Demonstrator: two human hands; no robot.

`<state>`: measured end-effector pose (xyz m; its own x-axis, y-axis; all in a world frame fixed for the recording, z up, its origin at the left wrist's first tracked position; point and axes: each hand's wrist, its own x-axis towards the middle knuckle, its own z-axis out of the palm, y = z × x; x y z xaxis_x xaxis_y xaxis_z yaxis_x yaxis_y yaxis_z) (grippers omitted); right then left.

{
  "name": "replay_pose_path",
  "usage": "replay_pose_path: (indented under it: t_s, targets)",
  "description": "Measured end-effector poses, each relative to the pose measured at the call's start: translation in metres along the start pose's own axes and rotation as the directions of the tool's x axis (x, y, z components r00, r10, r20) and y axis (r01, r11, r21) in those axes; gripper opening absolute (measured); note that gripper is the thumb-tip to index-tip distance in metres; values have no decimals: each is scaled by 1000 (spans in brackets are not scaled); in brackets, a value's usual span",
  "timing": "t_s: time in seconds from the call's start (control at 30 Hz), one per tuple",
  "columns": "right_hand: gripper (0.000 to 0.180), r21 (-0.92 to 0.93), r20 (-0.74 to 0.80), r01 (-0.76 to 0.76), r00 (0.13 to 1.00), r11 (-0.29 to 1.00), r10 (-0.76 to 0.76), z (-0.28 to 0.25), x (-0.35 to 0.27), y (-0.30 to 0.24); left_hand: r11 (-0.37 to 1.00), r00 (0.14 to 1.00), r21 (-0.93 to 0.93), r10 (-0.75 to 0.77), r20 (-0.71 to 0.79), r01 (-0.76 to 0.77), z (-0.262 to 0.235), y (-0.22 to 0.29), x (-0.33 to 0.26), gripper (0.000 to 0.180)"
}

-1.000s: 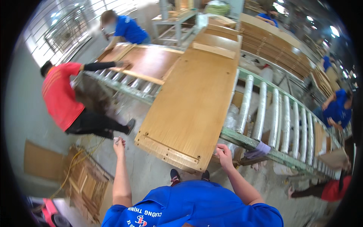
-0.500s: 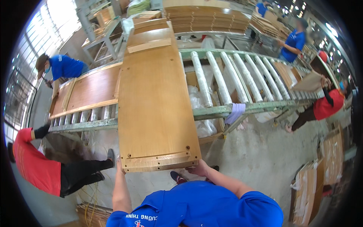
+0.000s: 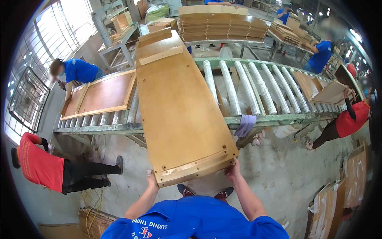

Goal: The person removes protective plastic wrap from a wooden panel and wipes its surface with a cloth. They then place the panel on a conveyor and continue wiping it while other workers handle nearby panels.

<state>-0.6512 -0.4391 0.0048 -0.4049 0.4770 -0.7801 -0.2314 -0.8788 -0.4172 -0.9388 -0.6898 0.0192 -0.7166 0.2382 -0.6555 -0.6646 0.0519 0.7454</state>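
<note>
A long, light-brown wooden panel lies across the roller conveyor, its near end sticking out over the front rail toward me. Crosswise strips are fixed near both ends, and dark holes dot the near end. My left hand grips the panel's near left corner, fingers partly hidden beneath it. At the near right corner, my right hand holds the edge from the side and below. Left of it on the rollers rests a framed reddish-brown panel, with a co-worker in blue leaning over its far end.
Bare rollers run to the right behind a green rail with a purple cloth hung on it. Stacked panels stand beyond. Co-workers in red are at both sides; one at right handles a board. Wrapped boards lean at lower right.
The long panel's near end has swung to the right, so it lies more slanted. Both my hands have moved right with it, and my right hand now closes on its corner.
</note>
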Motion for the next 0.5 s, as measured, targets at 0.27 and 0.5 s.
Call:
replay_pose_path:
  t_s: [0.27,0.5]
  targets:
    - [45,275,-37,232,972,933,-231,-92,5,-86,950,950,-94,-283,129,296,104,-86,-67,45]
    - [66,-124,8,290,956,949,-292,-96,-30,-97,899,876,-96,-387,288,428,174,-129,-103,70]
